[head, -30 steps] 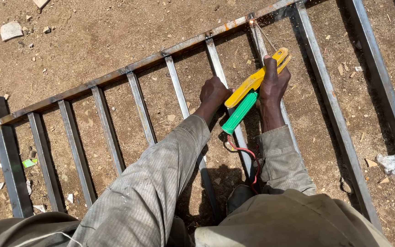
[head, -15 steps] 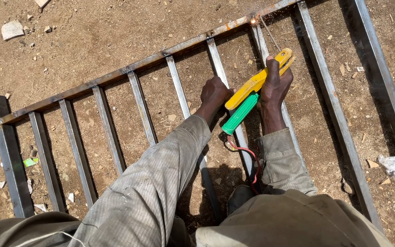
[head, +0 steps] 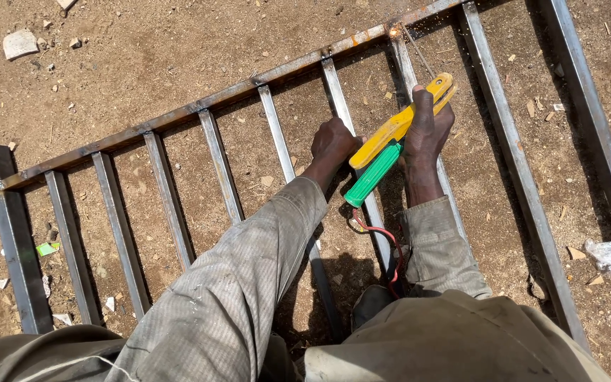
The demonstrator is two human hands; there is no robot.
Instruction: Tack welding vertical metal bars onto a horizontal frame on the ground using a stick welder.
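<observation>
— Steel, rusty along the top rail: gate frame (head: 178, 117) lying flat on bare dirt ground (head: 143, 49), upright bars running from the long rail toward the near edge; anything gripping it?

— Left hand (head: 334, 141) pressing down on one bar near the middle of the frame, fingers curled together over the metal; right hand (head: 427, 131) wrapping shut around the yellow and green electrode holder (head: 394, 145), thumb lying along its yellow upper part.

— And sitting where, that holder?

— Hovering above the bars toward the frame's far right, yellow end angling up toward the rail; thin welding rod (head: 419, 56) sticking out of it, tip touching the joint of bar and rail, glowing at a small spark (head: 394, 30).

— Trailing anything?

— Red cable (head: 380, 237) looping from the green handle down between the sleeves; grey-green sleeves covering both forearms; pale stone (head: 20, 44) lying off the frame's far left corner; crumpled white scrap (head: 606, 253) resting just outside the right edge.
</observation>
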